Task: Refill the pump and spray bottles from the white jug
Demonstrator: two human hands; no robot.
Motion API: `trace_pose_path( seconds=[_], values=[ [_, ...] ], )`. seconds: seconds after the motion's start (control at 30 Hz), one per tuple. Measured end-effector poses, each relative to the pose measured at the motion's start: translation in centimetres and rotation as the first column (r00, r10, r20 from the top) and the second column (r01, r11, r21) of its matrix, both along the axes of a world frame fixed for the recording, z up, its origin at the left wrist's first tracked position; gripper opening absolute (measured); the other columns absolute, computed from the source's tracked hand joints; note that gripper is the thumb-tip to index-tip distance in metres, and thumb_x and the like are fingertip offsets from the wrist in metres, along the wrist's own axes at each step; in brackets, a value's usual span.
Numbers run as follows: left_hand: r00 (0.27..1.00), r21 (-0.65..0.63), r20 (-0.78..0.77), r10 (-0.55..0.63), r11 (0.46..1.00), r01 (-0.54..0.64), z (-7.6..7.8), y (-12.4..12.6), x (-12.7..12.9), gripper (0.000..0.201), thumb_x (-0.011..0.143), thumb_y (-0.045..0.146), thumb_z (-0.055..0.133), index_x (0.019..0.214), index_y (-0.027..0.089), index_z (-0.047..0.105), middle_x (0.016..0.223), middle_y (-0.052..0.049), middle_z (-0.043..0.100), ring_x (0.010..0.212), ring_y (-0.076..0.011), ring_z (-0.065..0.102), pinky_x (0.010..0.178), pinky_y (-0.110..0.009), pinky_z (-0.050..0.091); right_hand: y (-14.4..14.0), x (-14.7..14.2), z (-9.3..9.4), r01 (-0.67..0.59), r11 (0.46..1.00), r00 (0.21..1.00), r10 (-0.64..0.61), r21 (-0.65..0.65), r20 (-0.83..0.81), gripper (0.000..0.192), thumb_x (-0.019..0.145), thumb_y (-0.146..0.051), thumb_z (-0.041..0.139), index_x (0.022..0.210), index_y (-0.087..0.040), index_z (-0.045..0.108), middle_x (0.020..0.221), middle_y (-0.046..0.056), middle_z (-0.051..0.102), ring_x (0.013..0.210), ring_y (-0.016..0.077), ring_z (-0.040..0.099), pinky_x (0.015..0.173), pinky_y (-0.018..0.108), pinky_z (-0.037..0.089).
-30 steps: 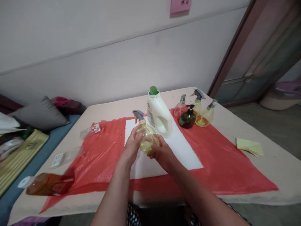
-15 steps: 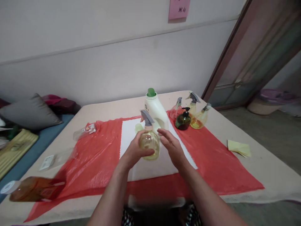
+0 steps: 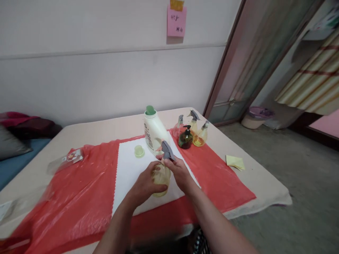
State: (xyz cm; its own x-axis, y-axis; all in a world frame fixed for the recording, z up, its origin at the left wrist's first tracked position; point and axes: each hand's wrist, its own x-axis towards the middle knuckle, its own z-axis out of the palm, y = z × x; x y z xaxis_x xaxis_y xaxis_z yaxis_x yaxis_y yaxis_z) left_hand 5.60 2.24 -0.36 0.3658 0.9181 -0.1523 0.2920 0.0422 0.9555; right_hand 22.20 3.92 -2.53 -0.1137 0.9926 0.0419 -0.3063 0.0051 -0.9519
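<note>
A small clear yellow spray bottle [image 3: 161, 178] stands on a white sheet [image 3: 132, 169] near the table's front. My left hand [image 3: 144, 183] wraps its round body from the left. My right hand [image 3: 178, 171] grips its grey trigger head [image 3: 167, 151] at the neck. A white detergent jug [image 3: 153, 132] with a green spout stands just behind. A small green cap [image 3: 139, 151] lies on the white sheet to the left of the jug.
A red plastic sheet [image 3: 79, 190] covers the table's middle. Three spray bottles and a dark green pump bottle [image 3: 185, 137] stand at the back right. Yellow paper [image 3: 235, 162] lies near the right edge. Clear packets [image 3: 66, 159] lie at the left.
My right hand has moved from beside the bottle onto its trigger head. The view swung right and up; the green cap now shows on the white sheet.
</note>
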Motion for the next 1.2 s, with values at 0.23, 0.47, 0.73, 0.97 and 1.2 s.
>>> trace_pose_path(
  seconds=[0.23,0.47,0.73,0.97,1.2],
  values=[
    [0.987,0.05,-0.093,0.13,0.991,-0.126,-0.8,-0.4,2.0,0.075,0.064,0.027,0.079,0.133,0.025,0.05,0.121,-0.008,0.066,0.105,-0.0284,0.064,0.091,-0.041,0.048,0.1,-0.8,-0.4,0.2,0.979,0.969,-0.202,0.03,0.139,0.03,0.082,-0.048,0.065,0.096,-0.022,0.069,0.088,0.001,0.068,0.084,0.0186,0.061,0.079,0.032,0.049],
    [0.956,0.104,-0.147,0.256,0.965,-0.242,-2.1,-0.7,3.8,0.081,0.062,0.028,0.079,0.136,0.023,0.048,0.132,-0.013,0.062,0.119,-0.033,0.06,0.098,-0.045,0.045,0.1,-1.1,-1.2,0.301,0.952,0.92,-0.305,0.054,0.245,0.026,0.083,-0.049,0.064,0.085,-0.023,0.063,0.071,-0.002,0.057,0.068,0.0153,0.051,0.063,0.027,0.042],
    [0.937,0.144,-0.251,0.243,0.967,-0.212,-2.2,-0.7,4.4,0.077,0.065,0.029,0.076,0.135,0.02,0.046,0.13,-0.016,0.06,0.121,-0.0344,0.058,0.097,-0.044,0.044,-0.2,-1.5,-1.4,0.35,0.936,0.891,-0.347,0.041,0.292,0.029,0.085,-0.051,0.061,0.081,-0.023,0.056,0.065,-0.005,0.048,0.062,0.0135,0.043,0.059,0.027,0.037],
    [0.912,0.199,-0.301,0.28,0.953,-0.227,-2.6,-0.8,4.0,0.071,0.069,0.031,0.075,0.134,0.025,0.046,0.132,-0.013,0.061,0.122,-0.0328,0.059,0.095,-0.042,0.046,-0.5,-1.3,-0.8,0.292,0.95,0.874,-0.313,0.114,0.371,0.024,0.08,-0.045,0.07,0.086,-0.024,0.061,0.078,-0.002,0.061,0.074,0.0164,0.054,0.07,0.029,0.043],
    [0.952,0.17,-0.218,0.217,0.969,-0.181,-3.6,-0.5,3.1,0.084,0.07,0.039,0.077,0.144,0.021,0.04,0.146,-0.017,0.053,0.134,-0.0352,0.052,0.107,-0.047,0.041,0.3,1.5,-0.6,0.38,0.909,0.827,-0.417,0.172,0.378,0.026,0.072,-0.043,0.074,0.087,-0.022,0.069,0.075,-0.002,0.063,0.069,0.0164,0.054,0.068,0.03,0.044]
  ],
)
